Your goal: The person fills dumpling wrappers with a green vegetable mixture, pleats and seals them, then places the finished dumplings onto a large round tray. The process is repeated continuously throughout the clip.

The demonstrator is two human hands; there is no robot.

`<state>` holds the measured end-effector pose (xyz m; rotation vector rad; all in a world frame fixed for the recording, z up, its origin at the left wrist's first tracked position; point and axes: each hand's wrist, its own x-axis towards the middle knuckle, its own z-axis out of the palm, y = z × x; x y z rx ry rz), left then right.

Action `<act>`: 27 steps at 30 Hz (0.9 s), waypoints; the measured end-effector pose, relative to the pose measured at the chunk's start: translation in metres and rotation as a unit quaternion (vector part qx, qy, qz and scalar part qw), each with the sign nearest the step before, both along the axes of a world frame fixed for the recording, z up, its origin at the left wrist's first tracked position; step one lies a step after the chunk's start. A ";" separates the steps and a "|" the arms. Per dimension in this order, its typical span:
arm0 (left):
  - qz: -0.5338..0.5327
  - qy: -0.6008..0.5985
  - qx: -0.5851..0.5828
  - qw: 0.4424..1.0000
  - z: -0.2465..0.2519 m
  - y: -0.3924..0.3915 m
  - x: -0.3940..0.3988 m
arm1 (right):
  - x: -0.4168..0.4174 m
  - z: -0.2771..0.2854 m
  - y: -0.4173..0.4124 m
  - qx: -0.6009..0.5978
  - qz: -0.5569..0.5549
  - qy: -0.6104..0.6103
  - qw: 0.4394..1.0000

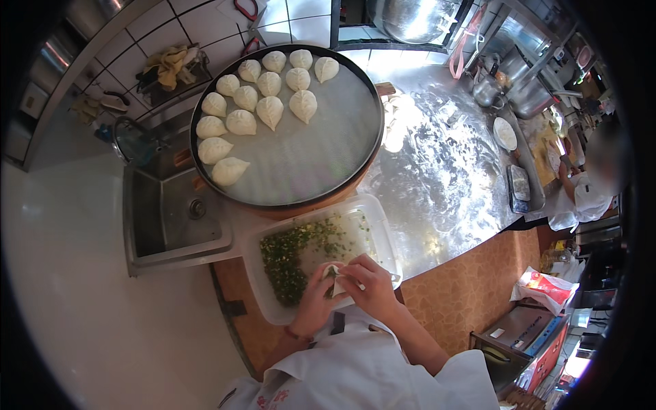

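My left hand [313, 295] cradles a dough wrapper [338, 288] with some green filling in its fold. The fingers of my right hand [370, 287] pinch the wrapper's edge, so both hands hold it. Beneath them is a white plastic tub [393, 245], with chopped green filling [284, 266] heaped on its left side. Beyond the tub, a large round steamer tray [318, 154] carries several pleated, leaf-shaped buns [270, 111] along its left and far parts. Flattened dough rounds [397, 115] lie in bright glare right of the tray.
A steel sink [174, 215] adjoins the tray on the left. The floured metal worktop [446, 174] extends right, with a white bowl [505, 134] and a kitchen scale [518, 188] near its end. Another person [584, 192] in white works at the far right.
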<state>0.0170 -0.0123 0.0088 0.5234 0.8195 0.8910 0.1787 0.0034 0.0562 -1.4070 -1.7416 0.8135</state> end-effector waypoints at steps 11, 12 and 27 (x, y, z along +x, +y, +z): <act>-0.020 -0.042 0.033 0.998 0.018 0.004 -0.013 | 0.004 -0.005 -0.001 -0.028 -0.003 0.047 0.998; -0.046 0.010 0.066 0.997 0.023 0.006 -0.014 | 0.006 -0.006 -0.001 -0.046 -0.010 0.060 0.997; -0.072 -0.051 -0.081 0.993 0.020 0.014 -0.025 | 0.001 -0.018 -0.006 0.006 0.030 0.056 0.998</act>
